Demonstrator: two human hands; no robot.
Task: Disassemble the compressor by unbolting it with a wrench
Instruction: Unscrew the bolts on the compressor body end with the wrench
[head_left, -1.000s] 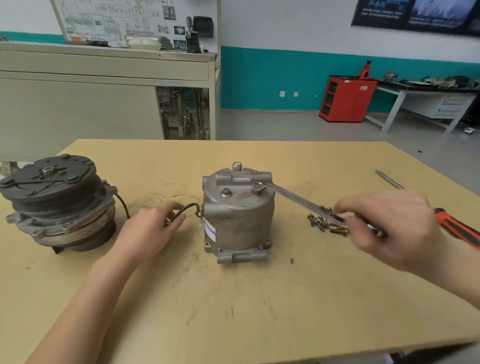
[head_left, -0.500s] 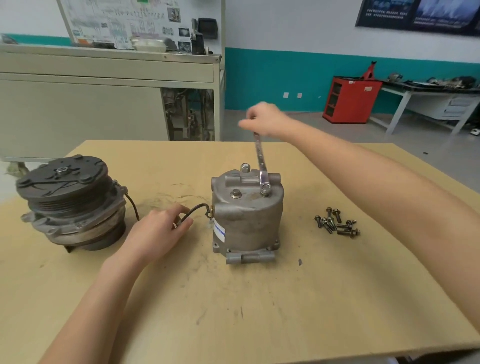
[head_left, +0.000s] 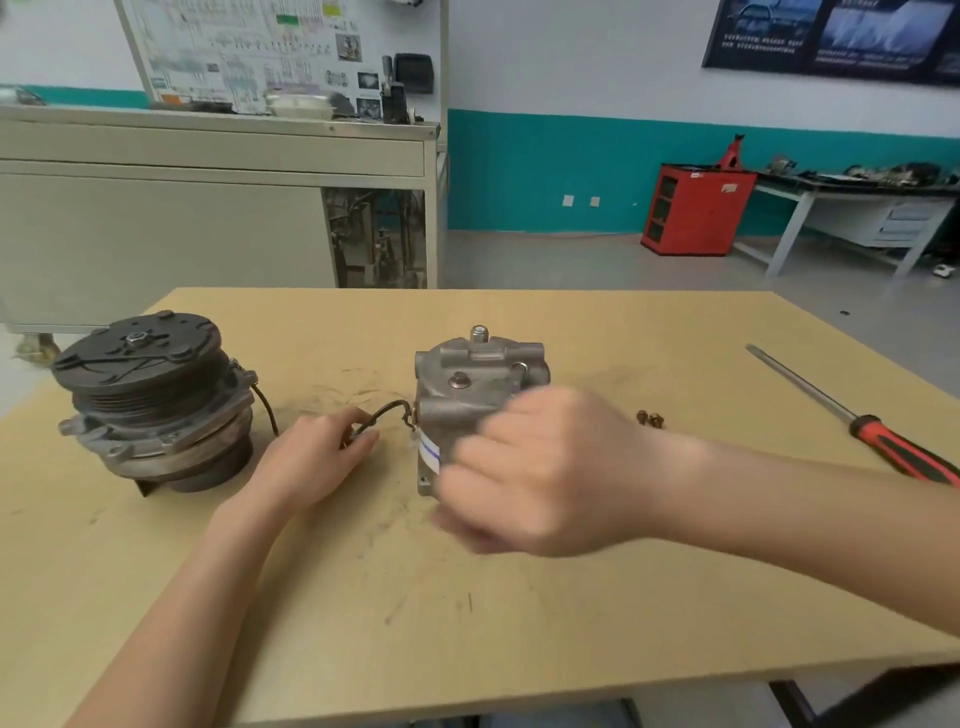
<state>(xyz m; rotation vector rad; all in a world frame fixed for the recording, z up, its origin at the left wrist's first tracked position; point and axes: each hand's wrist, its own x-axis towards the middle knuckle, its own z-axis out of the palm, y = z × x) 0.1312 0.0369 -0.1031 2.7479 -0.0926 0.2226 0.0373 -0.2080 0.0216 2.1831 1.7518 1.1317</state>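
Note:
The grey compressor body (head_left: 467, 374) stands upright in the middle of the wooden table (head_left: 519, 623). Only the ring end of the wrench (head_left: 521, 371) shows, on a bolt at the body's top right. My right hand (head_left: 545, 467), blurred by motion, is in front of the body, covers the wrench handle and grips it. To the left of the body, my left hand (head_left: 317, 457) rests on the table. Its fingers pinch the end of the black wire (head_left: 387, 410) that leads to the body.
A black clutch pulley assembly (head_left: 150, 395) sits at the table's left. Loose bolts (head_left: 650, 417) lie to the right of the body, partly hidden by my wrist. A red-handled screwdriver (head_left: 883, 441) lies at the far right. Cabinets stand beyond the table.
My right hand has swung the wrench handle from the right, round the far side of the body, and down to its near side. The left hand has stayed on the wire.

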